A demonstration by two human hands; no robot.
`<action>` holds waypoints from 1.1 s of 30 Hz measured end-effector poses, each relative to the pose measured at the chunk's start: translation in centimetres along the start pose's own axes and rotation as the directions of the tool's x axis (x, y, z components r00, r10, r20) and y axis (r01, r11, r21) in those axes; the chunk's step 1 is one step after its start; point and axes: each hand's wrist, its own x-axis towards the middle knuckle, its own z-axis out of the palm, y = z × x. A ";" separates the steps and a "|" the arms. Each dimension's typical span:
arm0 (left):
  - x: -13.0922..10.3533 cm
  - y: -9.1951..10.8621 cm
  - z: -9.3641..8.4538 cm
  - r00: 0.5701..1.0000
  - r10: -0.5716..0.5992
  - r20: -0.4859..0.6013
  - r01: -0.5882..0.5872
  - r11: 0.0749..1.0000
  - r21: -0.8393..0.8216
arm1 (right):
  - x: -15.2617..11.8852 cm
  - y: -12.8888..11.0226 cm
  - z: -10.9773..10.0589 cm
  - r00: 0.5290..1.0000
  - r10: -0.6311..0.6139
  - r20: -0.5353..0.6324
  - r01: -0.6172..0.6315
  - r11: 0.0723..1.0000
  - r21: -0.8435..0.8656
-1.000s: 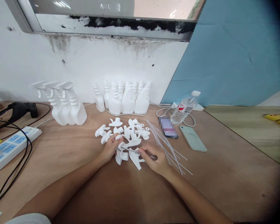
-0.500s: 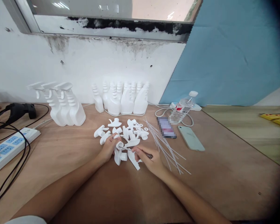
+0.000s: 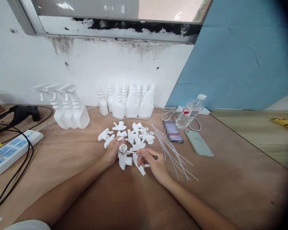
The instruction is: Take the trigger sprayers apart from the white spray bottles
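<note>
My left hand [image 3: 113, 150] is closed around a white spray head [image 3: 123, 147], its round collar facing me. In my right hand [image 3: 155, 161] is a thin metal screwdriver-like tool [image 3: 133, 153] with a dark handle; its tip is at the opening of that collar. Just below my left hand lies another white spray head [image 3: 122, 160]. A long white nozzle part [image 3: 139, 164] rests beside the fingers of my right hand. Several more white spray heads [image 3: 134, 135] are piled behind both hands.
White bottles [image 3: 132, 105] stand by the wall, and bottles with spray heads [image 3: 72, 110] stand left. Thin white tubes [image 3: 174, 153], two phones [image 3: 198, 142] and a clear bottle [image 3: 188, 113] are right. A power strip [image 3: 16, 147] and black cables lie left.
The whole view has shifted slightly, so things appear a little further right. My right hand's fingers have shifted a little on the tool; my left hand keeps its hold on the spray head.
</note>
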 end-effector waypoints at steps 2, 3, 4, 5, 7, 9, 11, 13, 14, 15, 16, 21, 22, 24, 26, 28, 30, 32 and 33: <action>0.0 0.0 0.0 1.000 0.006 -0.005 -0.006 1.000 0.000 | 0.1 0.3 0.2 0.999 0.029 -0.026 -0.027 0.998 0.050; 0.0 0.0 -0.1 1.000 0.012 -0.006 -0.012 1.000 -0.002 | 0.0 0.4 0.3 0.999 0.033 -0.037 -0.031 0.998 0.063; 0.0 0.0 -0.1 1.000 0.019 -0.005 -0.019 1.000 -0.004 | -0.1 0.5 0.4 0.999 0.029 -0.044 -0.027 0.998 0.063; 0.0 0.1 -0.1 1.000 0.026 -0.004 -0.026 1.000 -0.005 | -0.2 0.5 0.5 0.999 0.017 -0.049 -0.014 0.999 0.049; 0.0 0.1 0.0 0.999 0.033 0.002 -0.033 0.999 -0.007 | -0.6 0.5 0.7 0.998 -0.038 -0.057 0.036 0.999 -0.022; -0.1 0.1 0.0 0.999 0.032 0.008 -0.032 0.999 -0.008 | -1.1 0.5 0.7 0.992 -0.118 -0.046 0.112 0.987 -0.113; -0.1 0.0 0.0 1.000 0.025 0.010 -0.025 1.000 -0.009 | -1.3 0.5 0.6 0.987 -0.161 -0.029 0.154 0.975 -0.158; -0.1 -0.1 0.0 1.000 0.016 0.014 -0.015 1.000 -0.015 | -1.2 0.6 0.5 0.992 -0.124 -0.036 0.118 0.985 -0.125; -0.1 -0.1 0.0 1.000 0.010 0.017 -0.010 1.000 -0.019 | -1.1 0.6 0.5 0.995 -0.084 -0.049 0.080 0.993 -0.086; -0.1 -0.1 0.0 1.000 0.006 0.021 -0.006 1.000 -0.022 | -0.9 0.7 0.4 0.997 -0.042 -0.065 0.039 0.998 -0.040; -0.1 -0.1 0.0 1.000 0.003 0.026 -0.002 1.000 -0.026 | -0.7 0.7 0.4 0.997 -0.004 -0.078 0.004 1.000 0.008; -0.2 0.2 0.1 0.999 0.002 0.048 -0.001 0.999 -0.033 | 0.0 1.0 0.4 0.990 0.092 -0.103 -0.076 0.986 0.151; -0.2 0.2 0.1 0.999 0.003 0.048 -0.002 0.999 -0.032 | -0.1 1.0 0.5 0.991 0.086 -0.101 -0.071 0.987 0.145; -0.1 0.2 0.1 0.999 0.003 0.043 -0.002 1.000 -0.029 | -0.4 0.9 0.6 0.995 0.042 -0.095 -0.034 0.996 0.086; -0.1 0.1 0.0 0.999 0.000 0.042 0.001 1.000 -0.028 | -0.8 0.8 0.6 0.996 -0.046 -0.081 0.045 0.999 -0.026; -0.1 0.0 0.0 0.999 -0.002 0.041 0.003 1.000 -0.025 | -1.3 0.6 0.6 0.985 -0.170 -0.042 0.161 0.974 -0.159; -0.1 0.1 0.0 0.999 -0.001 0.034 0.002 1.000 -0.015 | -1.6 0.6 0.5 0.957 -0.290 0.013 0.283 0.919 -0.274; -0.2 0.1 0.1 1.000 0.000 0.029 0.000 1.000 -0.003 | -1.7 0.6 0.4 0.924 -0.378 0.060 0.373 0.857 -0.356; -0.2 0.1 0.1 1.000 0.001 0.030 -0.001 1.000 -0.001 | -1.7 0.6 0.3 0.908 -0.411 0.076 0.407 0.828 -0.385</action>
